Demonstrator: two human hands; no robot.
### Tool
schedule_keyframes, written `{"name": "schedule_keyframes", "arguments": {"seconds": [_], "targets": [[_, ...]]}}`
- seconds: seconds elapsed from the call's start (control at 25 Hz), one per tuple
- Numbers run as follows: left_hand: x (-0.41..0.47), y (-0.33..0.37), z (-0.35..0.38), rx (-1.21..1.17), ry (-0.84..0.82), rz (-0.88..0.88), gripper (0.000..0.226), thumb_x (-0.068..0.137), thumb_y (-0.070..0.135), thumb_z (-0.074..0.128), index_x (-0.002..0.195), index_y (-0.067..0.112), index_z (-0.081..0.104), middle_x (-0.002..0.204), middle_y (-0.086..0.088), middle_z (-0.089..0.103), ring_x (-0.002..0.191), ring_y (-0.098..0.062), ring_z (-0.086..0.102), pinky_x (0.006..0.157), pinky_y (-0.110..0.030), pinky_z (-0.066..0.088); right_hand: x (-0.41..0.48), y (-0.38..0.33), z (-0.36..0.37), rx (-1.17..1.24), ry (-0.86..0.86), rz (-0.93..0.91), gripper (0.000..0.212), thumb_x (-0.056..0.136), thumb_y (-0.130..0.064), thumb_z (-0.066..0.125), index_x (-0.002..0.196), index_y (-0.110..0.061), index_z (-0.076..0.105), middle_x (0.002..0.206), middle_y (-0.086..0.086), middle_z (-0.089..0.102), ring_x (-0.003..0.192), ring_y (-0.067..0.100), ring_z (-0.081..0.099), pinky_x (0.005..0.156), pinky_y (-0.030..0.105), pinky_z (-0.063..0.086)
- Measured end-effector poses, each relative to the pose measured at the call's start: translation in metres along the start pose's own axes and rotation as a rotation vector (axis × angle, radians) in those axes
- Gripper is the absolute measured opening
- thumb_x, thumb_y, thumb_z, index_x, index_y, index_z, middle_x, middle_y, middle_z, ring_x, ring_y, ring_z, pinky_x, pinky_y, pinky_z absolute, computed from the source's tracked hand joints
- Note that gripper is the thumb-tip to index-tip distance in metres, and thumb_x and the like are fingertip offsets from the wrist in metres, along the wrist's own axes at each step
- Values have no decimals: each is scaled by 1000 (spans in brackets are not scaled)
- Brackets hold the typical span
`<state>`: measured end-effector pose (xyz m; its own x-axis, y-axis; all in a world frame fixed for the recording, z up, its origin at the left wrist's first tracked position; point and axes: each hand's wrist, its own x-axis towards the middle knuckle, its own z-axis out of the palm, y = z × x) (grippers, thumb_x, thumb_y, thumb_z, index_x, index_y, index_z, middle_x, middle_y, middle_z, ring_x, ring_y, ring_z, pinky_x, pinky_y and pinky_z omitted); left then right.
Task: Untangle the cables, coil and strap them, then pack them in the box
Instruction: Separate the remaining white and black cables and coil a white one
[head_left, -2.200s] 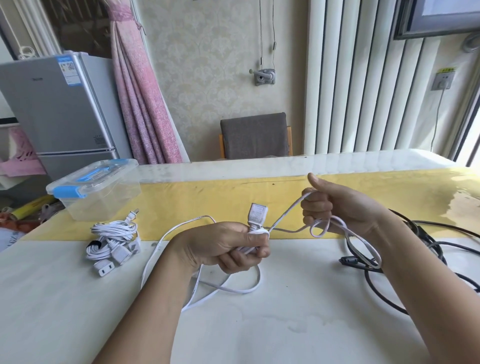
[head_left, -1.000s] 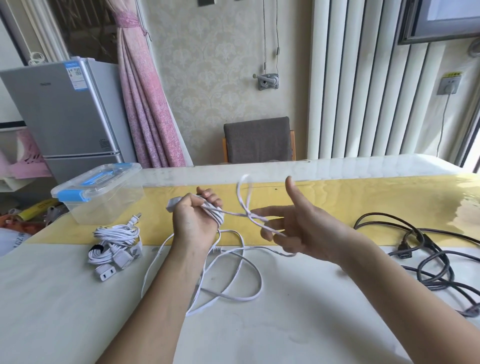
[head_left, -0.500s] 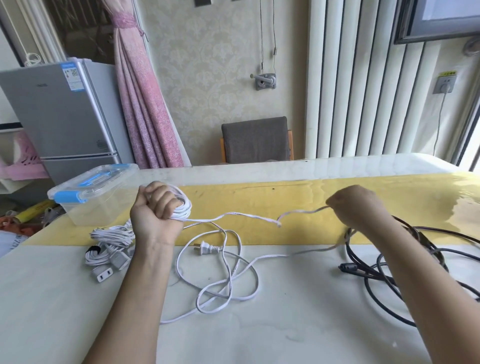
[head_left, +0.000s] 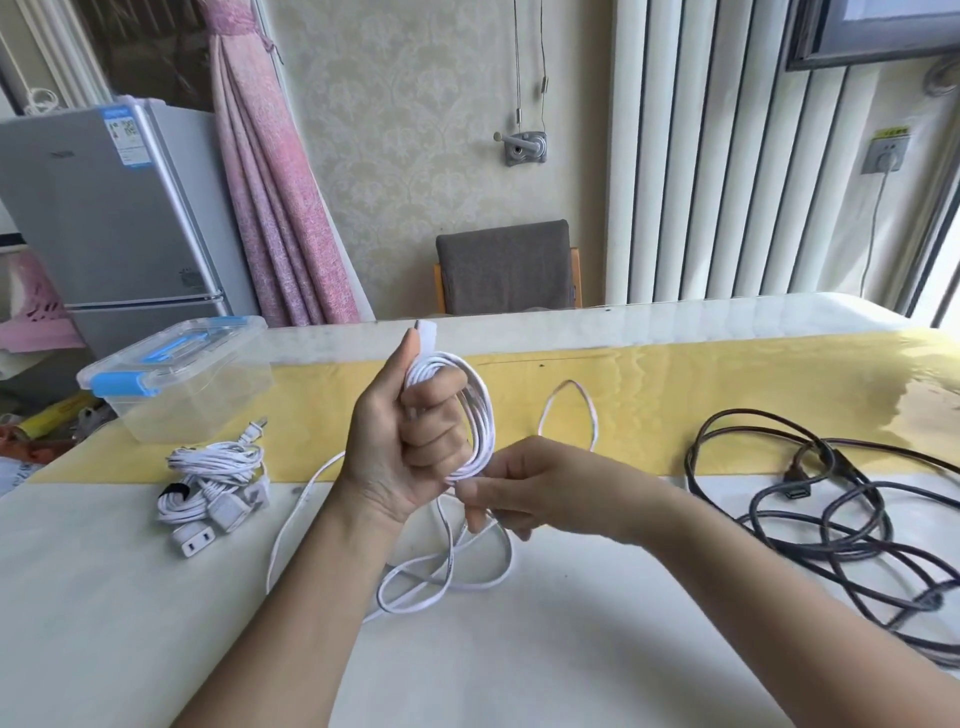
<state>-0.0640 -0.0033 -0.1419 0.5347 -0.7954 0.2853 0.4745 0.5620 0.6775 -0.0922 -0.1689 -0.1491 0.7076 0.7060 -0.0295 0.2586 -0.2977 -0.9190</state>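
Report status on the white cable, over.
Left hand grips white cable coil. Right hand pinches strand beneath. Loose tail looped on table. Black cables tangled right, apart.

table (head_left: 571, 649) | far-left: lidded clear box (head_left: 182, 384) | left: strapped white bundle (head_left: 213, 483) | centre: loose white cable (head_left: 447, 577) | right: tangled black cables (head_left: 831, 509)

One view only, from a camera on the person's head, facing forward and tilted down across the table (head_left: 597, 649). It sits close: both forearms rise from the picture's bottom edge. The left hand (head_left: 400, 447) and right hand (head_left: 535, 483), both holding a white cable (head_left: 480, 415), lie near its middle. The wide lens bows the table's far edge and takes in the box (head_left: 176, 379) at the far left corner, with the fridge (head_left: 104, 218), curtain (head_left: 270, 208) and chair (head_left: 504, 270) beyond.
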Motion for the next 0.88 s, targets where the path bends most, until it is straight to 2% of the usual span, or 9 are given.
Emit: {"name": "schedule_keyframes", "arguments": {"seconds": [0.04,0.12,0.24,0.4,0.52,0.6,0.68,0.76,0.88], "targets": [[-2,0,1,-44,-41,-69,42,100,44,36,69,15,36,41,5,18,35,-8,11,37,-23,10,-5,-3,-7,-14,-88,3,28,95,-28,55,72,-14,63,51,-6,33,51,9,32,55,16,35],[-6,-3,4,-31,-131,-216,42,100,45,35,71,14,37,41,7,18,34,-8,11,36,-22,10,-12,-3,-22,-130,-149,13,28,93,-29,59,70,-14,65,53,-4,36,54,10,34,55,15,33],[-12,-6,6,114,-222,-349,42,100,48,32,74,15,37,43,7,18,35,-7,11,36,-21,10,-19,6,-44,-155,-49,89,30,85,-34,67,62,-14,62,53,-5,38,53,11,32,55,18,31],[-12,-7,6,311,-285,-450,43,99,52,30,73,19,38,42,7,18,36,-7,10,36,-21,10,-20,15,-62,105,177,197,38,70,-39,72,46,-18,52,51,-2,23,47,14,18,47,21,20],[-12,-7,2,437,-249,-540,46,95,58,36,69,20,40,40,8,21,35,-4,18,35,-16,16,-20,20,-70,426,19,257,39,75,-40,75,51,-20,51,45,-8,27,34,4,19,36,16,18],[-12,-6,0,582,-114,-546,47,89,64,43,66,24,50,41,13,29,35,-2,22,35,-14,20,-19,26,-79,807,-215,119,24,85,-32,67,72,-13,62,47,-4,45,32,2,29,34,12,33],[-11,-4,1,687,69,-500,49,84,68,47,67,23,57,43,15,33,36,0,22,36,-11,19,-17,25,-82,1105,-370,-47,28,101,-20,43,105,3,59,61,10,61,39,9,36,44,18,44],[-6,-5,3,809,315,-446,53,84,69,43,68,19,55,46,11,30,39,-2,20,36,-13,19,-14,24,-88,1226,-380,-159,36,105,-18,29,118,9,50,69,16,63,43,13,37,44,22,39],[4,-15,-1,926,663,-365,54,92,60,32,80,12,53,51,5,29,42,-7,20,39,-16,18,-16,19,-92,1243,-371,-264,39,106,-23,27,116,4,53,68,13,60,44,12,33,42,23,29]]}}
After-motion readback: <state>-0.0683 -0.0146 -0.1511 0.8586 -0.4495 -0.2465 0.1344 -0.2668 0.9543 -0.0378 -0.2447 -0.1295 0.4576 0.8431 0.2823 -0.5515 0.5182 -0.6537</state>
